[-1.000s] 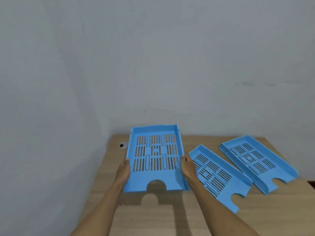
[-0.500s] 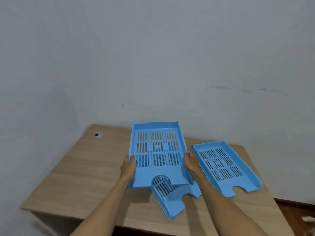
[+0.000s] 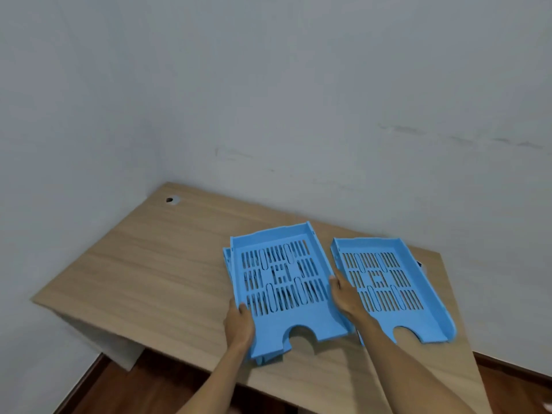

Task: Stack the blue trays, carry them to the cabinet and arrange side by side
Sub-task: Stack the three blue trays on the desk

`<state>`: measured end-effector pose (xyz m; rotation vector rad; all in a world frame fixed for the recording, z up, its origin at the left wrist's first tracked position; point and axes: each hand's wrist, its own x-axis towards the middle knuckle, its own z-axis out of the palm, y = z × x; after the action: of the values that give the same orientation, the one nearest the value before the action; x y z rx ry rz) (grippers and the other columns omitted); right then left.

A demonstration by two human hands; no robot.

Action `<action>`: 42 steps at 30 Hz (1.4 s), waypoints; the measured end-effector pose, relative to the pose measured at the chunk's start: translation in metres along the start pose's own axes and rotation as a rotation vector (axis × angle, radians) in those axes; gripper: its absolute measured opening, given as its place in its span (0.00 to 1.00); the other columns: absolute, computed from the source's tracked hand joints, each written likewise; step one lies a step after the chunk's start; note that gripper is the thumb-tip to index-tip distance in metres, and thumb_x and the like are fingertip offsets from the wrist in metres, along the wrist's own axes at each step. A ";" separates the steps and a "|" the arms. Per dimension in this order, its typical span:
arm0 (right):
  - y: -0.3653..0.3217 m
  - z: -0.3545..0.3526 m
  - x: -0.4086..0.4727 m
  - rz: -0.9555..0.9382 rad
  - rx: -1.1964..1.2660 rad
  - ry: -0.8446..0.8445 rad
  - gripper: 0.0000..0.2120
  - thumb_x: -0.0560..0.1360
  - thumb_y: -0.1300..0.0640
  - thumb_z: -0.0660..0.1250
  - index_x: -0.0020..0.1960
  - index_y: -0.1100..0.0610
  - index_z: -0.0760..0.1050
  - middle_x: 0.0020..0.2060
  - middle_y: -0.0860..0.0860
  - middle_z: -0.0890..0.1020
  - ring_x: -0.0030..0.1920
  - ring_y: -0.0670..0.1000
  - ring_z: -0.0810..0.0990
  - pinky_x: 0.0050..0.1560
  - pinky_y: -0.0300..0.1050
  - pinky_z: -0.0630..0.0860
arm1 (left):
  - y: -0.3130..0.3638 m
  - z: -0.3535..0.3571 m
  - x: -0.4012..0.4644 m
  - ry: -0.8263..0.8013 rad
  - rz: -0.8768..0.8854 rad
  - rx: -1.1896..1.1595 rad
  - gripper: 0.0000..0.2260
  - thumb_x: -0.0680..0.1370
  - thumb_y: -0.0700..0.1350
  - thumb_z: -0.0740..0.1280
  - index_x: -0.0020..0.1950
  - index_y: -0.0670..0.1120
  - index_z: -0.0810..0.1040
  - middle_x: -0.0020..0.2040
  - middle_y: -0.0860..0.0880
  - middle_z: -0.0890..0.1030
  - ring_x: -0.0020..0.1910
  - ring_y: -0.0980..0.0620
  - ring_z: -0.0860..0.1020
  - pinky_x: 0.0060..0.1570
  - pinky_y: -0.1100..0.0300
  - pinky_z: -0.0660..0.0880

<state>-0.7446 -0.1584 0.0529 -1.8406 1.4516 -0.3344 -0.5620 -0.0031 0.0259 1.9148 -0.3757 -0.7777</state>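
1. Blue plastic, slotted: the upper tray [image 3: 283,282] sits between my two hands, over a lower tray [image 3: 227,259] whose edge peeks out on the left-hand side and below the near end. The two are not squared up; the upper one looks a little skewed against the one beneath.
2. My left hand [image 3: 239,324] clasps the upper tray's near-left corner, fingers curled over the wall. My right hand [image 3: 343,295] grips its right wall about halfway along.
3. Its long axis runs away from me, tilted slightly leftward, the notched end nearest my wrists.
4. A third tray [image 3: 385,288] lies flat just beyond my right hand, roughly parallel, with a narrow gap between them; my right forearm crosses its near-left corner.
5. My judgement: the pair needs seating first, then a short carry rightward onto the third. The right hand is the nearer one to it, so it leads.
6. All of this rests on the wooden desk [image 3: 143,270], toward its right part; no cabinet is in view.
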 end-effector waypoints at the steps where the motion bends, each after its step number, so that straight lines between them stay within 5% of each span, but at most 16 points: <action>1: 0.001 -0.001 0.002 -0.003 -0.008 -0.012 0.23 0.85 0.50 0.47 0.79 0.52 0.54 0.69 0.63 0.73 0.67 0.63 0.73 0.66 0.56 0.68 | -0.003 0.004 -0.001 0.009 0.001 0.002 0.13 0.83 0.44 0.53 0.63 0.45 0.73 0.50 0.44 0.81 0.46 0.43 0.79 0.47 0.50 0.76; 5: 0.011 0.002 0.020 0.004 0.020 -0.045 0.23 0.84 0.48 0.47 0.78 0.48 0.55 0.70 0.61 0.72 0.68 0.63 0.72 0.69 0.57 0.66 | -0.008 0.013 0.002 0.029 0.019 0.005 0.12 0.83 0.46 0.53 0.63 0.48 0.72 0.50 0.45 0.81 0.46 0.43 0.80 0.51 0.45 0.79; 19: 0.017 0.026 0.037 0.062 0.201 -0.048 0.24 0.84 0.45 0.48 0.78 0.52 0.59 0.75 0.55 0.66 0.75 0.58 0.64 0.74 0.56 0.60 | -0.003 0.002 0.041 -0.085 0.009 -0.002 0.09 0.84 0.43 0.53 0.61 0.51 0.68 0.49 0.49 0.80 0.45 0.51 0.79 0.46 0.55 0.75; 27: -0.009 0.057 0.021 0.175 0.299 0.038 0.23 0.84 0.50 0.49 0.77 0.58 0.61 0.74 0.56 0.68 0.73 0.58 0.66 0.74 0.53 0.62 | 0.007 -0.034 0.093 -0.213 0.011 0.068 0.17 0.84 0.43 0.54 0.72 0.43 0.68 0.64 0.44 0.76 0.61 0.43 0.75 0.67 0.48 0.70; 34: -0.043 0.098 0.009 0.261 0.333 0.094 0.20 0.84 0.50 0.49 0.68 0.58 0.72 0.64 0.57 0.79 0.63 0.57 0.77 0.62 0.45 0.72 | 0.024 -0.076 0.161 -0.380 0.056 0.110 0.14 0.83 0.41 0.56 0.66 0.45 0.74 0.59 0.44 0.80 0.52 0.47 0.80 0.54 0.53 0.75; 37: -0.066 0.112 -0.005 0.294 0.362 0.108 0.12 0.85 0.53 0.50 0.60 0.53 0.70 0.54 0.50 0.79 0.45 0.42 0.79 0.42 0.24 0.73 | 0.034 -0.088 0.193 -0.452 0.069 0.136 0.13 0.83 0.41 0.56 0.64 0.46 0.75 0.57 0.44 0.82 0.52 0.46 0.81 0.55 0.51 0.77; 39: -0.080 0.114 -0.010 0.305 0.387 0.128 0.08 0.85 0.55 0.50 0.58 0.49 0.68 0.49 0.48 0.76 0.37 0.36 0.73 0.34 0.24 0.71 | 0.037 -0.092 0.207 -0.491 0.085 0.161 0.13 0.83 0.42 0.56 0.63 0.49 0.76 0.56 0.45 0.83 0.51 0.46 0.82 0.55 0.48 0.78; 42: -0.090 0.111 -0.008 0.302 0.360 0.184 0.12 0.84 0.55 0.52 0.57 0.53 0.74 0.49 0.52 0.81 0.38 0.38 0.74 0.33 0.28 0.70 | 0.038 -0.096 0.208 -0.490 0.113 0.165 0.12 0.83 0.42 0.56 0.60 0.51 0.76 0.55 0.46 0.83 0.51 0.47 0.82 0.53 0.51 0.78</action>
<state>-0.6138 -0.1012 0.0409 -1.3109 1.6444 -0.5834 -0.3401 -0.0723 0.0149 1.8179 -0.8632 -1.1685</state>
